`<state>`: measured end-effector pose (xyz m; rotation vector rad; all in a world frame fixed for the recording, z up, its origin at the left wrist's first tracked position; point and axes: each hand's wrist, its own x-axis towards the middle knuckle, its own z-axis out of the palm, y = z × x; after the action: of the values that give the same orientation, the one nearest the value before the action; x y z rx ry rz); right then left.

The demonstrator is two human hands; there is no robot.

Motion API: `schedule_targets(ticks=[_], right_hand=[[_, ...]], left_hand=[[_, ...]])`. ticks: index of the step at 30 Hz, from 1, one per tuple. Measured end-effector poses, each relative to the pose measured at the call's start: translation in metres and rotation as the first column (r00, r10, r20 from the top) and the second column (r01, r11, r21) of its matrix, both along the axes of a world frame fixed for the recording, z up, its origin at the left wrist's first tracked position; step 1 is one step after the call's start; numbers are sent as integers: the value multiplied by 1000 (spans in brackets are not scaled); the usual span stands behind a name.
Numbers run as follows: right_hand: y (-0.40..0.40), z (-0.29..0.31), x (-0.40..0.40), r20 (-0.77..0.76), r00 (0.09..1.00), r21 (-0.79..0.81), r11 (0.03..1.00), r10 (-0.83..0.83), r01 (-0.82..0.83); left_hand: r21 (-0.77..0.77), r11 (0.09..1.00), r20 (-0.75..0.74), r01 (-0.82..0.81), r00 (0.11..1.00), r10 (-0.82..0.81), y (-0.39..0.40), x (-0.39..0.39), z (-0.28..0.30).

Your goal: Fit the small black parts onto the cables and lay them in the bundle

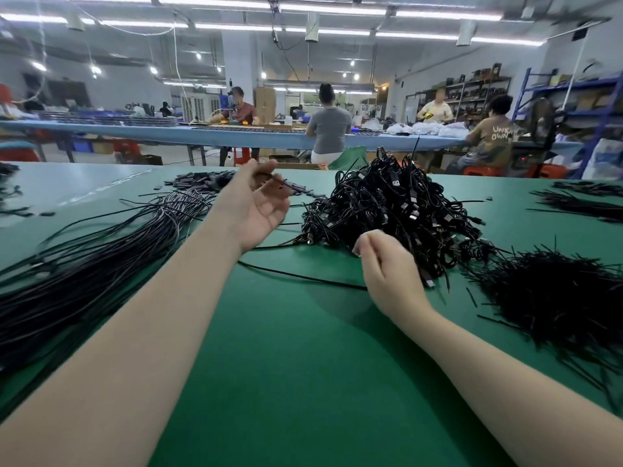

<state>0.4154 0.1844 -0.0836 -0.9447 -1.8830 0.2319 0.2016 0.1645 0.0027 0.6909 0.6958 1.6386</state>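
Bright ceiling tube lights (215, 25), soft shadow on green table (303, 365), wide-angle edge bending, motion-blurred left hand (256, 203)

The left hand (259, 200) is motion-blurred at its fingertips, and the bundle of straight cables (84, 261) beside it runs off the frame's left edge.
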Motion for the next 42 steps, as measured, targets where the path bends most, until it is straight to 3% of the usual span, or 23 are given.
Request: schedule_targets(ticks=[4,6,8,9,11,13,14,15,16,18,20,22,24,26,28,30,31,32,33,35,37,39,42], right_hand=[[-3,-6,-3,285,948,-112,987,142,-115],[-2,-8,-3,276,948,-190,976,161,-110],[0,-7,-2,226,966,-216,973,126,-76],[1,-6,0,183,978,-222,974,96,-54],[2,-3,3,48,998,-216,976,32,-21],[0,2,2,-77,997,-156,988,-3,-9],[-3,5,0,-105,994,-110,994,-3,-9],[-8,8,-3,-118,993,-62,998,16,-23],[-13,11,-8,-125,991,-19,998,56,-59],[-23,13,-17,-115,977,34,984,178,-176],[-30,9,-23,-29,959,10,959,282,-282],[-30,1,-25,73,933,-112,933,352,-343],[-23,-4,-24,56,928,-249,905,368,-344],[-16,-4,-20,-30,958,-292,914,286,-283],[-11,2,-16,-69,982,-258,948,176,-188],[-7,12,-12,-123,990,-190,978,65,-88],[-7,18,-12,-166,986,-149,987,28,-53],[-9,23,-13,-192,981,-95,995,10,-29],[-12,27,-15,-193,981,-30,999,17,-23],[-22,29,-24,-155,983,78,993,95,-84],[-28,21,-33,-114,966,18,973,230,-230],[-27,11,-34,-66,942,-178,925,329,-336],[-16,2,-23,101,960,-359,910,260,-209]], left_hand=[[141,988,143,63,986,-83,-14,-8,24],[171,971,45,170,983,-180,-25,-13,33],[116,907,-211,404,903,-375,-33,-17,36],[10,863,-388,505,798,-462,-35,-15,35],[-340,799,-698,496,436,-567,-35,-1,27],[-602,747,-758,283,90,-645,-28,18,13],[-618,764,-773,187,35,-634,-23,28,6],[-569,814,-814,117,61,-578,-18,35,-1],[-475,878,-863,60,161,-478,-13,39,-6],[-242,970,-856,-19,474,-205,-6,38,-7],[-64,997,-660,-52,752,-3,-3,31,5],[78,996,-369,54,929,-21,-10,22,22],[188,951,-237,245,951,-198,-24,12,36],[114,892,-379,437,850,-367,-36,3,43],[-174,793,-624,584,557,-548,-41,3,40],[-517,728,-757,451,157,-635,-36,14,26],[-593,733,-762,334,62,-645,-32,23,17],[-593,762,-774,258,75,-628,-27,31,10],[-533,815,-792,230,204,-575,-23,39,4],[-308,930,-695,203,619,-365,-15,44,1],[-93,981,-477,170,857,-194,-13,40,10],[67,980,-269,185,950,-161,-16,32,23],[158,950,-176,268,955,-240,-26,13,37]])
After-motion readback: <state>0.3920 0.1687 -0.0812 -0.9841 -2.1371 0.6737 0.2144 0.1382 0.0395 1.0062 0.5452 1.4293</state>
